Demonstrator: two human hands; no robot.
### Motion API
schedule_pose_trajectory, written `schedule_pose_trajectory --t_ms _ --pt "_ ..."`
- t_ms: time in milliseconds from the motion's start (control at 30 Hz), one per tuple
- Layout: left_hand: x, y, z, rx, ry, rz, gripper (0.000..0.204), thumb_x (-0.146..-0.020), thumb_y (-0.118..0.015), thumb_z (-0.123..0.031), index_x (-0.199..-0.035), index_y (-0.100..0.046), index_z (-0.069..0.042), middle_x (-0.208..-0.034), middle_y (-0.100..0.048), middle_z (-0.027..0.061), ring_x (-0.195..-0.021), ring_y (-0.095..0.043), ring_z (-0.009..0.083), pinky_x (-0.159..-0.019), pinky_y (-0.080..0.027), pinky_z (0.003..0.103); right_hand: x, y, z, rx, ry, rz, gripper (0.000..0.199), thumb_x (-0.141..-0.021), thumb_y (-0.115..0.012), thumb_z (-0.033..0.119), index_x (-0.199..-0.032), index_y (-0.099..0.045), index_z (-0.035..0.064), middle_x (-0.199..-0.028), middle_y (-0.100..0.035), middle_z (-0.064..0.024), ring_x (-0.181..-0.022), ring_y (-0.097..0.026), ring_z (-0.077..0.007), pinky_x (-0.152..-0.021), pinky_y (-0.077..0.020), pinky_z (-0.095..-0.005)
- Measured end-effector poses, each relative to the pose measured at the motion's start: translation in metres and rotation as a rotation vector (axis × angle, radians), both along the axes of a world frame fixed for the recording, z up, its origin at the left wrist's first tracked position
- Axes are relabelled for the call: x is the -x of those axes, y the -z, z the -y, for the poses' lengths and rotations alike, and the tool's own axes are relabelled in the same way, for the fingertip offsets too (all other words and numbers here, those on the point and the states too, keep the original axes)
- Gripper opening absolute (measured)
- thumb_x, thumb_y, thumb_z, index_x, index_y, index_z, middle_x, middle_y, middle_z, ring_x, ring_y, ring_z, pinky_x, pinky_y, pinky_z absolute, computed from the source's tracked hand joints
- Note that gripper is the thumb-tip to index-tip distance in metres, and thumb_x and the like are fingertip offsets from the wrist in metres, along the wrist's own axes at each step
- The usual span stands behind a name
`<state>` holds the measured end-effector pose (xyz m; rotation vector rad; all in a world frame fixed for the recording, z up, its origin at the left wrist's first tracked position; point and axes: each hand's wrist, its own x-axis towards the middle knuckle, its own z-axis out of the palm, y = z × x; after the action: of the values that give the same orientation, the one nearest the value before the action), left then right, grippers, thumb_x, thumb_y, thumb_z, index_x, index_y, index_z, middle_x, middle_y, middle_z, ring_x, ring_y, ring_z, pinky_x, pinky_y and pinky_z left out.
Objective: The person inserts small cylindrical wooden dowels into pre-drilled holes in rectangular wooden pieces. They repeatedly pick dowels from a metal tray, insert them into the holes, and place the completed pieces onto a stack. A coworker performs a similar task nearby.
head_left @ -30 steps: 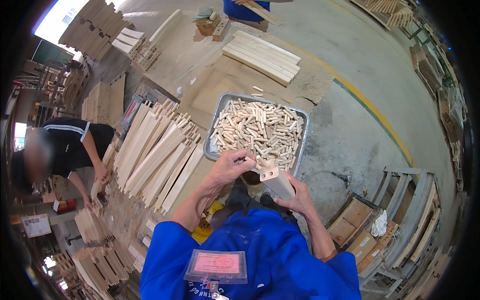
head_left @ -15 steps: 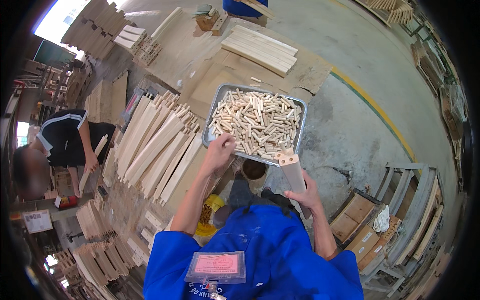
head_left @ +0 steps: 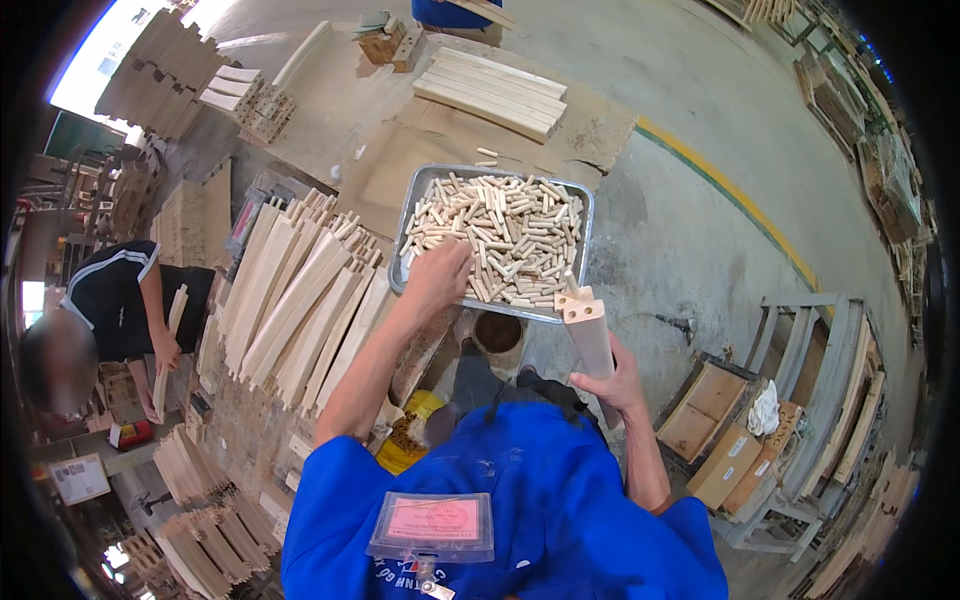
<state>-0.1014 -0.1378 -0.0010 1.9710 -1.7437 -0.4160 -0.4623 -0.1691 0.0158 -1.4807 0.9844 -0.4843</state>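
A grey metal tray [head_left: 403, 222] full of short wooden dowels [head_left: 520, 235] stands in front of me. My left hand [head_left: 440, 273] is at its near left part, fingers curled together down among the dowels. Its fingertips are hidden, so what they pinch cannot be made out. My right hand [head_left: 618, 380] is wrapped around a pale wooden bar [head_left: 590, 342], held upright and tilted by the tray's near right corner. Several round holes show in the bar's upper end, and a dowel [head_left: 570, 282] sticks up from that end.
Left of the tray lies a pile of wooden bars [head_left: 300, 290] with dowels in their ends. Boards [head_left: 490, 92] lie beyond it. A yellow bucket [head_left: 405, 440] is near my legs. A co-worker [head_left: 120, 300] bends at the left; a grey rack [head_left: 790, 345] stands right.
My left hand has moved from the tray's near edge in among the dowels. The right hand still grips the bar by the tray's corner. The whole view has shifted a little.
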Motion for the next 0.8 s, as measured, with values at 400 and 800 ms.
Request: schedule_pose_trajectory --t_ms 400,800 --pt "0.075 0.039 -0.077 0.002 -0.001 -0.051 0.02 -0.091 -0.067 -0.02 -0.105 -0.065 -0.006 -0.093 -0.061 0.0137 -0.089 -0.064 0.035 -0.073 -0.053 0.047 0.01 -0.003 0.017 -0.077 -0.04 -0.112 0.092 -0.067 -0.089 0.022 -0.149 -0.052 0.0039 -0.13 -0.067 -0.0103 -0.117 -0.062 -0.0186 -0.102 -0.0477 -0.036" --pt "0.041 -0.013 0.003 0.039 0.021 -0.199 0.016 -0.086 -0.07 -0.011 -0.101 -0.07 -0.006 -0.093 -0.061 0.0125 -0.088 -0.062 0.0332 -0.074 -0.049 0.039 -0.005 -0.014 0.017 -0.118 -0.086 -0.003 0.082 -0.066 -0.092 0.03 -0.137 -0.06 0.0044 -0.119 -0.069 -0.0076 -0.106 -0.064 -0.0183 -0.093 -0.0506 -0.036"
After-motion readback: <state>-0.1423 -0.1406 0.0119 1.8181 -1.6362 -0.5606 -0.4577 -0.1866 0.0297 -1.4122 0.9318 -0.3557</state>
